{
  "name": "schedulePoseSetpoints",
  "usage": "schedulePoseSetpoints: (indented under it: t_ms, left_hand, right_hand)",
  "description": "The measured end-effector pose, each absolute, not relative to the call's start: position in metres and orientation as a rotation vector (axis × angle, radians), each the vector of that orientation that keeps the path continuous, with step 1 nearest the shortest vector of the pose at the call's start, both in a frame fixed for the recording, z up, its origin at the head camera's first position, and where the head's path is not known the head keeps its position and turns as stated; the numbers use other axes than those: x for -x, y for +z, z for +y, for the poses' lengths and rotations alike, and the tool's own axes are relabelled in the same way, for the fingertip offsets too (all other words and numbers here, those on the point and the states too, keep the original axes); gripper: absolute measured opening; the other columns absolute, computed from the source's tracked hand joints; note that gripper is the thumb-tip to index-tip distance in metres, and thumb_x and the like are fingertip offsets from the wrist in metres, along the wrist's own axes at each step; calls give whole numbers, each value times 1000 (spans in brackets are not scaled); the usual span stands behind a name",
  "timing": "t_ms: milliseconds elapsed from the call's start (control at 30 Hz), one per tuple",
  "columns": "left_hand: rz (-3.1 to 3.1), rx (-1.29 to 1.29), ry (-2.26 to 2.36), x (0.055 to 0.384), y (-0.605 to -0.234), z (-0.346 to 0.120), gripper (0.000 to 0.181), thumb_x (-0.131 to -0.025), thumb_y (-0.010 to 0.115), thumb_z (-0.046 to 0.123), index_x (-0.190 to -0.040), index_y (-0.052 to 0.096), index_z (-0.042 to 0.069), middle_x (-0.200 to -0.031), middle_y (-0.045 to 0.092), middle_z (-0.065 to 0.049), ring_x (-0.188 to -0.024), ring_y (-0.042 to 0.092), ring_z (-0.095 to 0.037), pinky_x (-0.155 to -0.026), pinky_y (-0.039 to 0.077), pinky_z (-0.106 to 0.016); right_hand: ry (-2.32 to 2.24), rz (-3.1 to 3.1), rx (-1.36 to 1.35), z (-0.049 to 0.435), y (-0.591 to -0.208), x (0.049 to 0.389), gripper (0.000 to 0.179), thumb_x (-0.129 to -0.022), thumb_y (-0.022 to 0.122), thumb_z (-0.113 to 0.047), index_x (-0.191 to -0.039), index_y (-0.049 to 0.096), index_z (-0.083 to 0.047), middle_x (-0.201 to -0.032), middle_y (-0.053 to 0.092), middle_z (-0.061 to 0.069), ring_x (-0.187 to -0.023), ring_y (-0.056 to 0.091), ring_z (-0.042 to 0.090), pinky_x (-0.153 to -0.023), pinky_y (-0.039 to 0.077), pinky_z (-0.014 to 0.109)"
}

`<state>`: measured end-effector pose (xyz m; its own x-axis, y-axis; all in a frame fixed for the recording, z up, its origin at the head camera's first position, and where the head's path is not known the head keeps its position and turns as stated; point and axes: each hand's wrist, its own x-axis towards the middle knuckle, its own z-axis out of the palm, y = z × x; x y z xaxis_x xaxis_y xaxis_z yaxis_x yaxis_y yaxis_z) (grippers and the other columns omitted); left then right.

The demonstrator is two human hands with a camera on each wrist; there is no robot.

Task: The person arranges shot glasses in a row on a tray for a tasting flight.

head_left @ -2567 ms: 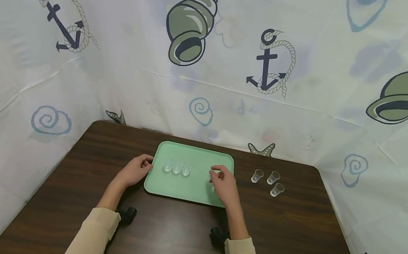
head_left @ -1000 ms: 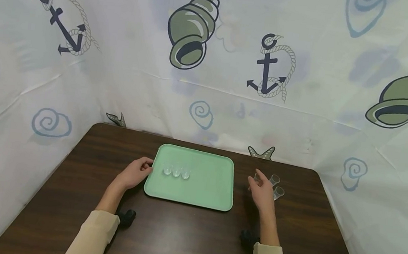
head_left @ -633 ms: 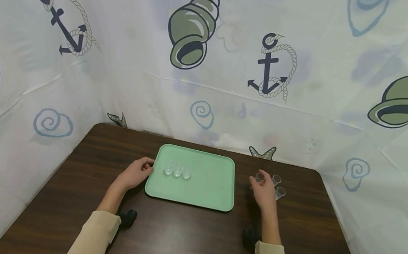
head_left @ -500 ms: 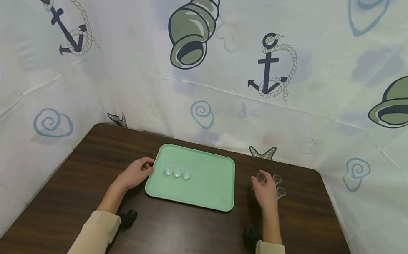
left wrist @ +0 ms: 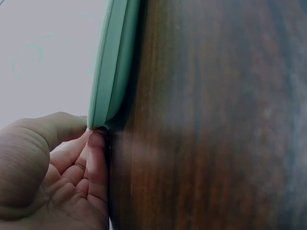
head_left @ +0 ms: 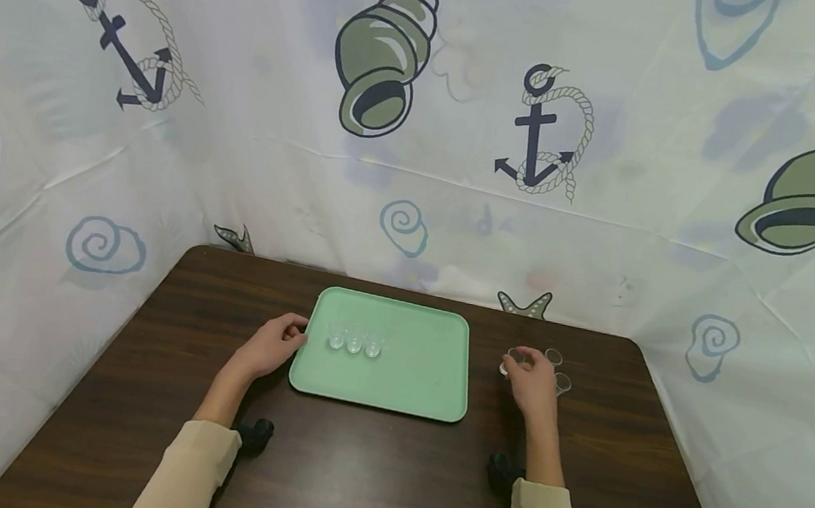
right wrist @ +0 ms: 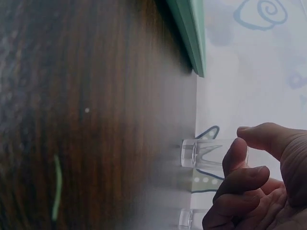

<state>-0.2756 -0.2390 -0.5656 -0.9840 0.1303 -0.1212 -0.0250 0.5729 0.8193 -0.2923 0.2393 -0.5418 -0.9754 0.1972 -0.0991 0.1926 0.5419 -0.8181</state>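
My left hand (head_left: 273, 348) pinches the left rim of a light green tray (head_left: 409, 376), thumb above and fingers under the edge in the left wrist view. On the tray's left half, three clear shot glasses (head_left: 354, 343) stand upright in a row. To the right of the tray, my right hand (head_left: 534, 384) pinches another clear shot glass (right wrist: 206, 154) near its rim between thumb and index finger, its base low at the tabletop. Two more glasses, a rear glass (head_left: 553, 356) and a nearer glass (head_left: 563, 382), are partly hidden behind that hand.
Everything rests on a dark wood-grain table (head_left: 344, 481). A white patterned cloth (head_left: 455, 234) hangs behind it and along both sides. Black wrist devices, a left one (head_left: 255, 436) and a right one (head_left: 503, 473), sit under the forearms.
My right hand has left the tray's right side, travelled right to the loose glasses and taken hold of the leftmost one, which has shifted slightly left. My left hand stays at the rim.
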Motion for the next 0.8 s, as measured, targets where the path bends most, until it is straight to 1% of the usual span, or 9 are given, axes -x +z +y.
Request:
schedulePoseSetpoints:
  t_ms: [100, 167, 333, 500, 667, 800]
  left_hand:
    - [2640, -93, 1371, 275, -565, -239, 45, -114, 53, 18, -152, 51, -6, -118, 63, -20, -99, 59, -28, -85, 50, -40]
    - [2647, -91, 1368, 275, -565, -239, 45, -114, 53, 18, -151, 52, -6, -117, 63, -20, -99, 59, -28, -84, 50, -40]
    - [2653, -85, 1363, 274, -565, -238, 45, -114, 54, 19, -151, 52, -6, -116, 63, -19, -98, 59, -27, -83, 50, -39]
    - [2657, -90, 1357, 274, -565, -238, 45, -114, 53, 19, -151, 53, -6, -116, 63, -19, -99, 59, -28, -84, 50, -39]
    - [2656, -85, 1364, 273, -564, -238, 45, -114, 53, 19, -152, 52, -6, -117, 63, -19, -99, 59, -27, -85, 50, -40]
    - [2653, -81, 1371, 274, -565, -238, 45, -114, 53, 18, -152, 52, -6, -117, 63, -18, -99, 59, -27, -85, 50, -40]
  right_hand:
    - [1431, -2755, 334, 239, -540, 290, 52, -106, 66, -29, -148, 58, 1, -99, 77, 19, -80, 70, 27, -61, 46, 31]
    - [1414, -2751, 333, 238, -540, 290, 51, -106, 67, -28, -147, 59, 1, -98, 76, 18, -77, 69, 26, -61, 46, 31]
    - [1388, -2752, 337, 238, -540, 289, 51, -105, 68, -29, -145, 61, 1, -96, 75, 16, -70, 64, 19, -60, 46, 31]
    - [1383, -2767, 346, 239, -540, 290, 51, -106, 66, -31, -146, 61, 0, -96, 74, 14, -68, 60, 17, -60, 46, 32]
    - [1367, -2771, 333, 237, -537, 291, 51, -106, 66, -35, -145, 64, -3, -94, 73, 12, -69, 57, 19, -61, 45, 33]
    - [1339, -2780, 343, 234, -537, 291, 50, -105, 67, -38, -143, 67, -5, -99, 68, 11, -75, 55, 19, -63, 45, 32]
